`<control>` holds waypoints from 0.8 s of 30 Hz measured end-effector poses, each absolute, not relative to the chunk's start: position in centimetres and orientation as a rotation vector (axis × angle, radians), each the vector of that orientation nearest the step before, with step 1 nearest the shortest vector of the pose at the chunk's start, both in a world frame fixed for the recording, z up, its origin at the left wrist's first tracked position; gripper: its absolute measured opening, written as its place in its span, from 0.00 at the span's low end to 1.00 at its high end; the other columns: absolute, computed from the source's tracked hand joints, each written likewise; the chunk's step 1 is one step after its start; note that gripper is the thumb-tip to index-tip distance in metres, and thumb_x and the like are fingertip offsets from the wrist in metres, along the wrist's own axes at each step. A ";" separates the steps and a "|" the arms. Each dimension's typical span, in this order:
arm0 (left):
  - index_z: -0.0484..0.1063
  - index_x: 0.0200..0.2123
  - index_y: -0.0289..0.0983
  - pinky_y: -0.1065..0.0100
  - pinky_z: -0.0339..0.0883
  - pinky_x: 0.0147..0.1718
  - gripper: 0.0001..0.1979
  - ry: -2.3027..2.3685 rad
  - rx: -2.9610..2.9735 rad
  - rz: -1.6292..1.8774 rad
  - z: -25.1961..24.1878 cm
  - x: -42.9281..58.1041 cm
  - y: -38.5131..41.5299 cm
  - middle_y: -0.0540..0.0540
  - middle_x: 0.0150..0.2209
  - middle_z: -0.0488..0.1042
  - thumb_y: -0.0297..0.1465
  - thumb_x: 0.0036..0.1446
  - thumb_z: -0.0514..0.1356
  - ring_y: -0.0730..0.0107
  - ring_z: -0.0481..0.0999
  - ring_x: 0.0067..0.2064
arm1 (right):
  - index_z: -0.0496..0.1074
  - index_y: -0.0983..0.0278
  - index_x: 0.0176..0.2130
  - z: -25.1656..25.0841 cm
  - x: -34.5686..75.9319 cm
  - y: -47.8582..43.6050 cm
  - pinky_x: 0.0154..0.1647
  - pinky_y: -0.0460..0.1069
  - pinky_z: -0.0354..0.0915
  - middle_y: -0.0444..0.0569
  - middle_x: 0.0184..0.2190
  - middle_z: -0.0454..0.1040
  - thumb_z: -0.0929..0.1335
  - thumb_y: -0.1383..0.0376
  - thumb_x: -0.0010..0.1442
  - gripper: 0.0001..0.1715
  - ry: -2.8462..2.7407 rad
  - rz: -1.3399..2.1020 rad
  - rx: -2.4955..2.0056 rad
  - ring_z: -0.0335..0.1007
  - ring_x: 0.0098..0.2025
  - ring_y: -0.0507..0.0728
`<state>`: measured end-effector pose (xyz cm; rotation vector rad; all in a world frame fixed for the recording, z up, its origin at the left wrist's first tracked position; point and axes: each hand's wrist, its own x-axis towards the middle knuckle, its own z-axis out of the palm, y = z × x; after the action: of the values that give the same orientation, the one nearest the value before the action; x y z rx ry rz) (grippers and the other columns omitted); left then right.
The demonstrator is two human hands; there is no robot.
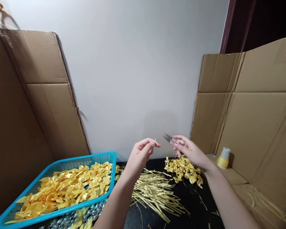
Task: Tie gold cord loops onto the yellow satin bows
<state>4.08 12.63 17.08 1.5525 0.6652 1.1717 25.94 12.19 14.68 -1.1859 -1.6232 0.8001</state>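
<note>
My left hand (144,151) is raised at the centre, thumb and forefinger pinched on a tiny gold piece (155,140) whose tip sticks up. To its right, my right hand (187,149) holds small thread snips (169,138), their dark blades pointing left toward the pinch without touching it. Below and between the hands, a loose heap of thin gold strips (157,190) lies on the black surface. Beneath my right hand is a pile of yellow bows with silvery beads (183,168).
A blue basket (73,208) full of yellow ribbon bows (73,184) stands at the left, with silvery beads (92,211) beside its front edge. A yellow thread spool (223,158) stands at the right. Cardboard panels (259,127) flank both sides, before a pale wall (138,70).
</note>
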 end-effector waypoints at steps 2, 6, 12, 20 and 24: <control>0.74 0.30 0.38 0.69 0.38 0.22 0.13 0.679 1.590 1.179 17.2 4.1 12.4 0.57 0.19 0.47 0.40 0.59 0.56 0.73 0.44 0.22 | 0.59 0.64 0.52 15.6 24.3 11.9 0.33 0.51 0.65 0.46 0.34 0.65 0.62 0.46 0.60 0.30 -1.568 0.793 -1.112 0.62 0.26 0.50; 0.75 0.32 0.38 0.69 0.47 0.25 0.14 0.689 1.726 1.222 17.7 4.3 11.7 0.54 0.21 0.54 0.40 0.61 0.56 0.72 0.52 0.25 | 0.64 0.62 0.44 16.2 22.0 10.2 0.24 0.46 0.57 0.42 0.28 0.61 0.61 0.43 0.61 0.27 -1.559 0.752 -1.023 0.54 0.23 0.49; 0.77 0.40 0.39 0.69 0.55 0.29 0.13 0.705 1.881 1.287 17.7 4.3 11.0 0.50 0.25 0.66 0.38 0.64 0.55 0.69 0.61 0.29 | 0.62 0.62 0.31 16.7 22.2 7.7 0.24 0.47 0.47 0.38 0.21 0.52 0.55 0.42 0.65 0.29 -1.825 0.564 -1.054 0.47 0.23 0.50; 0.78 0.40 0.39 0.69 0.59 0.30 0.13 0.736 2.120 1.298 18.0 4.4 9.9 0.48 0.31 0.76 0.35 0.66 0.53 0.69 0.67 0.31 | 0.54 0.61 0.26 16.8 22.5 7.1 0.23 0.46 0.44 0.38 0.19 0.53 0.59 0.49 0.67 0.25 -1.916 0.344 -1.119 0.49 0.22 0.50; 0.77 0.42 0.40 0.69 0.58 0.27 0.13 0.807 2.186 1.254 18.2 4.3 9.4 0.49 0.28 0.75 0.36 0.66 0.53 0.70 0.66 0.28 | 0.55 0.62 0.26 16.4 22.5 7.4 0.23 0.46 0.44 0.37 0.19 0.53 0.61 0.51 0.66 0.23 -1.926 0.337 -1.099 0.49 0.22 0.50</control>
<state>4.29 9.44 18.16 2.1863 0.8070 1.2536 22.50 7.38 16.38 -1.0987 -1.9264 0.3369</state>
